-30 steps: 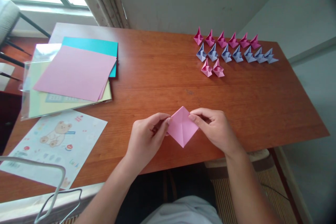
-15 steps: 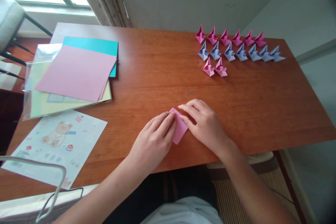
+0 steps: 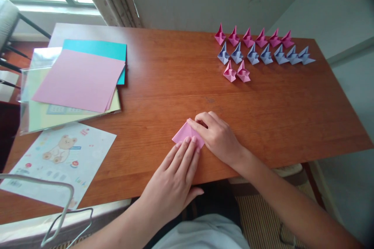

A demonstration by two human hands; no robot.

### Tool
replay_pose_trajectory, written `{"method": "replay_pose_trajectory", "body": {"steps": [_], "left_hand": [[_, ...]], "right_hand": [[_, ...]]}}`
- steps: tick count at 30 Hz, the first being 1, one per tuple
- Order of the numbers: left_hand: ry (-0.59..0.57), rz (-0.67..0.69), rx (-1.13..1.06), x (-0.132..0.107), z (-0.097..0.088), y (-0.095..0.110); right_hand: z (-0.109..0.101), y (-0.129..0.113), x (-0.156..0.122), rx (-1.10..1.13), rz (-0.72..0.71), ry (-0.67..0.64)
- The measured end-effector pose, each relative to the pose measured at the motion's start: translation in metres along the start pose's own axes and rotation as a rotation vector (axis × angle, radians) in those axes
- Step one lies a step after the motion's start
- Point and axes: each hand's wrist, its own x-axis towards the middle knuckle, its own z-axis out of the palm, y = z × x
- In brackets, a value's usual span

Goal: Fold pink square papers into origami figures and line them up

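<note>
Left hand (image 3: 175,177), right hand (image 3: 219,138) press pink paper (image 3: 183,135); sleeve (image 3: 43,57) holds sheets (image 3: 39,118).

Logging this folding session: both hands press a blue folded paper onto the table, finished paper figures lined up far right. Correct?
Not quite: the folded paper is pink, not blue. The head view shows the left hand and right hand pressing it onto the table, finished paper figures far right.

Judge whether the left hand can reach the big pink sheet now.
Probably yes: the left hand rests on the folded paper; only bare table lies between it and the pink sheet.
</note>
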Motion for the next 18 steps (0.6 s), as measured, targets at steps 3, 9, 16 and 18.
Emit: {"method": "replay_pose_trajectory", "body": {"steps": [3,9,16,18], "left_hand": [[-0.029,-0.003,-0.011,-0.008,-0.004,0.009],[0.06,0.02,-0.094,-0.003,-0.01,-0.002],[0.207,0.107,-0.036,0.015,-0.008,-0.044],[0.206,0.115,-0.043,0.017,-0.008,-0.048]], "right_hand": [[0.0,-0.001,0.0,-0.019,-0.01,0.0],[-0.001,0.001,0.0,-0.051,-0.032,0.009],[-0.003,0.003,0.0,-0.004,-0.045,0.008],[-0.006,0.005,-0.001,0.065,-0.034,0.005]]}}
